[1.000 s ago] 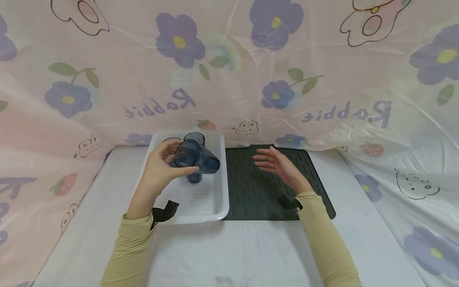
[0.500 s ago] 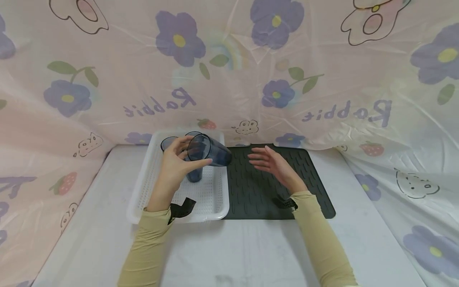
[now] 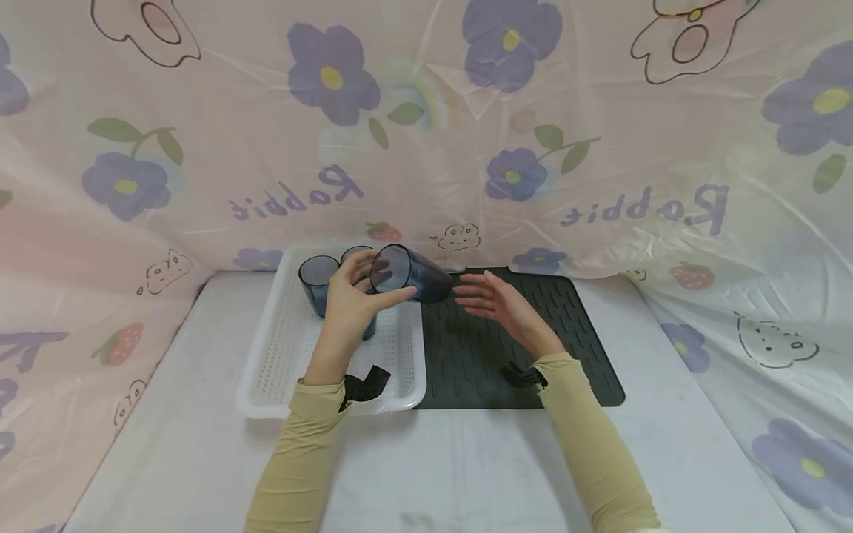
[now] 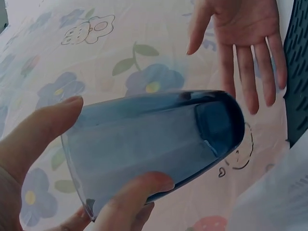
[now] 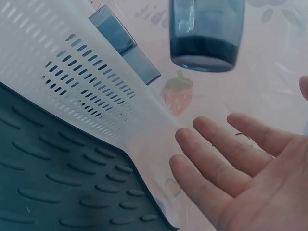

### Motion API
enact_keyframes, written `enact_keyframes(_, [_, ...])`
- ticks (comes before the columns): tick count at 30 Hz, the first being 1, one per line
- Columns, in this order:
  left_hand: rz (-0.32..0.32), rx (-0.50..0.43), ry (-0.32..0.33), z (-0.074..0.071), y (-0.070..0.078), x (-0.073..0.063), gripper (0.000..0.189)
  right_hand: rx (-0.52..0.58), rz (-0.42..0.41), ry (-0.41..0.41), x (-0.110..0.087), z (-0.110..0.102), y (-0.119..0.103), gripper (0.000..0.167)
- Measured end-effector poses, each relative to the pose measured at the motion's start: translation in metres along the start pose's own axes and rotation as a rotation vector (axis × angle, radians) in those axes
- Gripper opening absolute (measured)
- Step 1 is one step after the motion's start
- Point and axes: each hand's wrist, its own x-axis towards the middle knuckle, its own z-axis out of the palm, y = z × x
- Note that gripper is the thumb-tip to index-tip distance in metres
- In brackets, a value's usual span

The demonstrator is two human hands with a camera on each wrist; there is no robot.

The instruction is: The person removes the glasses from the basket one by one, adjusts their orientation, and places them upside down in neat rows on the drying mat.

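Observation:
My left hand point(image 3: 349, 303) grips a translucent blue drinking glass point(image 3: 421, 275) near its rim, thumb on one side and fingers on the other. In the head view the glass is tilted, its mouth toward the left hand and its thick base pointing right. The left wrist view shows the same glass point(image 4: 144, 134) with nothing visible inside. My right hand point(image 3: 503, 307) hovers above the dark mat, fingers extended, close to the base but apart from it. In the right wrist view the open palm point(image 5: 250, 178) faces the glass base point(image 5: 204, 53).
A white perforated basket point(image 3: 266, 377) stands at the left, holding more blue glasses, one upright glass point(image 3: 316, 281) at its back left. A black ridged drying mat point(image 3: 466, 370) lies against its right side. Behind hangs a flowered curtain point(image 3: 426, 163).
The left hand has carried the glass rightward from over the basket toward the mat. The right hand has shifted slightly left, so the glass base and its fingertips are now close together.

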Motion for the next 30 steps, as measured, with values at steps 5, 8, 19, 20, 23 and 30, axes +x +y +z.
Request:
enact_keyframes(5, [0.006, -0.019, 0.017, 0.008, -0.007, 0.002, 0.075, 0.018, 0.019, 0.023, 0.002, 0.003, 0.0, 0.063])
enact_keyframes(8, [-0.008, -0.006, 0.019, 0.012, -0.008, 0.002, 0.076, 0.025, 0.023, 0.042, 0.003, 0.004, 0.0, 0.062])
enact_keyframes(19, [0.001, -0.025, 0.004, 0.025, -0.009, 0.001, 0.077, 0.064, 0.042, 0.081, 0.006, 0.009, 0.001, 0.064])
enact_keyframes(20, [0.005, -0.027, 0.001, 0.025, -0.009, 0.001, 0.077, 0.067, 0.04, 0.082, 0.006, 0.009, 0.001, 0.064])
enact_keyframes(23, [0.004, -0.03, -0.003, 0.027, -0.01, 0.001, 0.077, 0.07, 0.034, 0.08, 0.006, 0.01, 0.001, 0.064])
enact_keyframes(30, [-0.021, -0.005, -0.002, 0.029, -0.012, 0.001, 0.077, 0.087, 0.035, 0.056, 0.005, 0.012, 0.001, 0.064])
